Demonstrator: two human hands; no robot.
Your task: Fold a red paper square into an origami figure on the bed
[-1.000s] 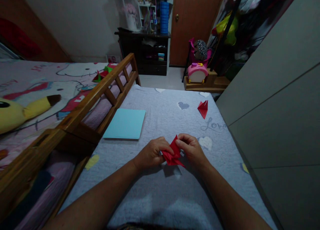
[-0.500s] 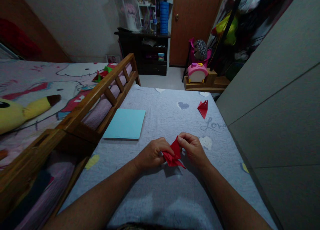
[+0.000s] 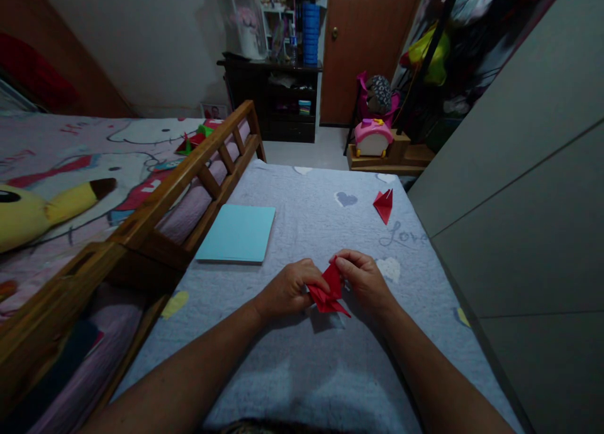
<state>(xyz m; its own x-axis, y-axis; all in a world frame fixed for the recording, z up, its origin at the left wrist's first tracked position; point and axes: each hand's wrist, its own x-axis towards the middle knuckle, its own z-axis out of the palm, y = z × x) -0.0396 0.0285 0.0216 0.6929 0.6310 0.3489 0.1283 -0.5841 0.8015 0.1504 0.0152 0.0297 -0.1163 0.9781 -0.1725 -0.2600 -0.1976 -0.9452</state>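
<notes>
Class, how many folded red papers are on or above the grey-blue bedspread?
2: one red paper held by the left hand and right hand; a second red paper near the far right corner of the bedspread.

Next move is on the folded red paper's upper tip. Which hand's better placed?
Right hand, most likely: it pinches the folded red paper at that tip. The left hand grips the paper lower down, on its left side, so it looks better suited to steadying.

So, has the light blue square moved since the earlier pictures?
No. The light blue square lies at the same spot beside the wooden rail.
</notes>
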